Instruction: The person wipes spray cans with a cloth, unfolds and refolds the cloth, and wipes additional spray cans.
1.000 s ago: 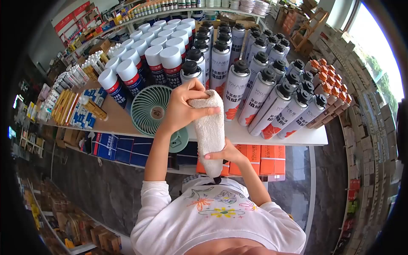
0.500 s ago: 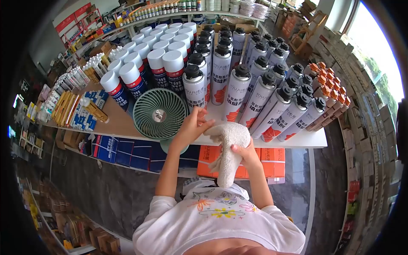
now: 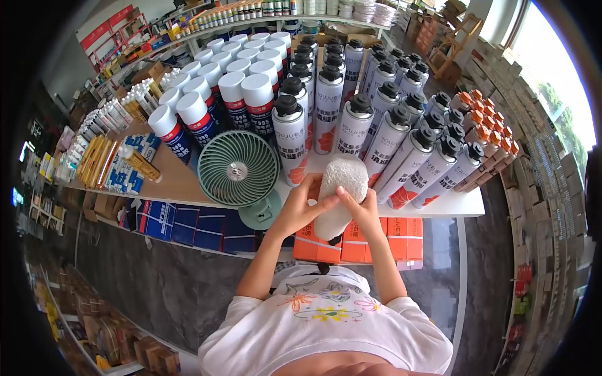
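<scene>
Both of my hands grip a whitish towel (image 3: 343,182) in front of the shelf's edge. Its shape is long and rounded, and a small dark bit shows at its lower end; whether something is wrapped inside is hidden. My left hand (image 3: 306,205) closes on the towel's left side, thumb across the front. On the other side, my right hand (image 3: 360,210) holds it with the thumb pressed on its middle. Just behind the towel stands a white can with a black cap (image 3: 355,128), one of several. A green fan (image 3: 238,169) is left of my left hand.
Blue cans with white caps (image 3: 194,116) stand left of the black-capped ones. Orange-topped cans (image 3: 495,144) fill the right end of the white shelf (image 3: 448,205). Underneath are orange boxes (image 3: 404,238) and blue boxes (image 3: 188,225). Sealant tubes (image 3: 100,160) lie at far left.
The towel has gone from a drooping, bunched fold to a smoother upright oblong. My left hand has come lower and to the right, onto its side. The fan's base shows more fully.
</scene>
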Motion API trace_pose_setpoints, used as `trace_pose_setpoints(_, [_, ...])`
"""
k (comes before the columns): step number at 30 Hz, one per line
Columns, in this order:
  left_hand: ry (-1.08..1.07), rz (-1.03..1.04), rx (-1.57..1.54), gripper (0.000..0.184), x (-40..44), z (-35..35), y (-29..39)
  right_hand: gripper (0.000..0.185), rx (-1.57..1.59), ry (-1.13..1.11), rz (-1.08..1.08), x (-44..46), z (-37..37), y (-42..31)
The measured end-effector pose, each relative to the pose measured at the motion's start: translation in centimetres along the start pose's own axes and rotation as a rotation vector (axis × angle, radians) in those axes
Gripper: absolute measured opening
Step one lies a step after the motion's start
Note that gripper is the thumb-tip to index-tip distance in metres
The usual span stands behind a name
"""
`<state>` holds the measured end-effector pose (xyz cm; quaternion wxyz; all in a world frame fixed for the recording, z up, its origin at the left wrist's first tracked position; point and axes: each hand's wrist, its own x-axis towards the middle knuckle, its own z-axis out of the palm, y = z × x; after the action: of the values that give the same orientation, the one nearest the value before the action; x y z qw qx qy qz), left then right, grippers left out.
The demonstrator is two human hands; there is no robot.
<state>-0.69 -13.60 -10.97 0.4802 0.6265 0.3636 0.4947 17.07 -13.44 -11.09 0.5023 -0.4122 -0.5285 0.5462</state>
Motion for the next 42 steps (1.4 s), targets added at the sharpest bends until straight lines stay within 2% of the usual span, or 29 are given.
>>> trace_pose_setpoints(5, [-0.068, -0.071, -0.084, 0.060, 0.8, -0.6, -1.0, 0.041, -0.127, -0.048, 0.022, 0.9, -0.4, -0.6])
trace_pose_setpoints(7, [-0.048, -0.074, -0.026, 0.047, 0.8, -0.8, 0.0, 0.041, -0.191, -0.047, 0.038, 1.1, -1.0, -1.2])
trace_pose_setpoints(9, [-0.066, -0.110, 0.074, 0.042, 0.8, -1.4, 0.6, 0.038, -0.258, -0.242, -0.046, 1.1, -2.6, -1.8])
trace_pose_setpoints(10, [-0.080, -0.144, 0.175, 0.037, 0.7, -1.7, 0.7, 0.038, -0.258, -0.242, -0.044, 1.0, -3.8, -1.8])
trace_pose_setpoints(12, [-0.087, -0.114, 0.165, 0.035, 0.4, -1.9, 0.6, 0.036, -0.415, -0.412, 0.124, 0.9, -6.7, -1.8])
trace_pose_setpoints(14, [-0.062, 0.033, 0.152, 0.037, 0.3, -1.9, 1.1, 0.032, -0.218, -0.545, 0.077, 0.8, -7.9, -2.0])
trace_pose_setpoints(15, [-0.059, 0.039, 0.155, 0.037, 0.2, -2.1, 1.1, 0.032, -0.220, -0.548, 0.071, 0.7, -8.0, -1.8])
trace_pose_setpoints(17, [-0.039, 0.033, 0.044, 0.039, 0.1, -2.6, 1.0, 0.037, 0.037, -0.292, -0.172, 1.3, -8.5, -0.7])
trace_pose_setpoints(18, [-0.038, -0.012, -0.014, 0.042, -0.1, -2.7, 1.6, 0.057, 0.141, -0.205, -0.223, 2.0, -8.8, 1.2])
trace_pose_setpoints(19, [-0.043, -0.015, -0.018, 0.042, -0.2, -2.8, 2.1, 0.057, 0.140, -0.199, -0.220, 2.2, -8.0, 1.0])
trace_pose_setpoints(21, [-0.057, -0.092, -0.188, 0.046, -0.2, -3.0, 3.0, 0.095, -0.083, -0.243, -0.353, 2.6, -5.1, 1.2])
trace_pose_setpoints(23, [-0.062, -0.061, -0.204, 0.047, -0.2, -2.6, 3.0, 0.106, -0.051, -0.422, -0.204, 2.2, -3.1, 1.3])
trace_pose_setpoints(24, [-0.019, -0.020, -0.205, 0.047, -0.1, -2.3, 2.9, 0.115, -0.087, -0.395, -0.093, 2.0, -2.9, 3.4])
trace_pose_setpoints(25, [0.024, 0.023, -0.208, 0.046, 0.0, -2.1, 2.8, 0.115, -0.085, -0.394, -0.096, 1.8, -2.6, 3.7])
trace_pose_setpoints(27, [0.067, -0.035, -0.204, 0.048, 0.1, -2.2, 3.0, 0.124, 0.065, -0.468, 0.006, 1.6, -1.6, 4.0])
trace_pose_setpoints(28, [0.110, -0.094, -0.201, 0.049, 0.1, -2.2, 3.1, 0.129, 0.054, -0.481, -0.021, 1.5, -1.0, 3.7])
trace_pose_setpoints(29, [0.107, -0.096, -0.202, 0.049, 0.3, -2.5, 2.6, 0.129, 0.055, -0.477, -0.019, 1.5, -0.9, 3.8])
trace_pose_setpoints(31, [0.217, 0.263, 0.281, 0.053, 0.9, -3.4, 1.1, 0.131, 0.078, -0.502, -0.021, 1.7, -0.7, 3.6])
trace_pose_setpoints(32, [0.173, 0.234, 0.204, 0.063, 0.9, -3.6, 0.6, 0.135, 0.038, -0.510, -0.005, 1.6, -0.7, 3.2])
trace_pose_setpoints(33, [0.175, 0.234, 0.203, 0.063, 0.8, -3.5, 1.1, 0.135, 0.037, -0.511, -0.005, 1.6, -0.5, 2.6])
trace_pose_setpoints(35, [0.151, 0.121, -0.107, 0.071, 0.5, -2.7, 2.5, 0.149, 0.288, -0.493, 0.021, 1.8, -0.2, 1.2])
trace_pose_setpoints(37, [0.158, 0.157, -0.155, 0.075, 0.6, -2.7, 2.3, 0.148, 0.245, -0.545, -0.008, 2.2, -0.4, 0.2])
trace_pose_setpoints(39, [0.189, 0.042, -0.244, 0.072, 0.5, -3.1, 2.2, 0.140, 0.555, -0.496, 0.138, 2.4, -0.5, -0.5])
trace_pose_setpoints(40, [0.234, 0.048, -0.338, 0.070, 0.5, -3.1, 2.2, 0.130, 0.625, -0.549, 0.093, 2.7, -0.8, -0.4])
trace_pose_setpoints(42, [0.250, 0.044, -0.411, 0.070, 0.6, -3.6, 1.5, 0.126, 0.605, -0.515, 0.068, 2.8, -0.5, -1.2])
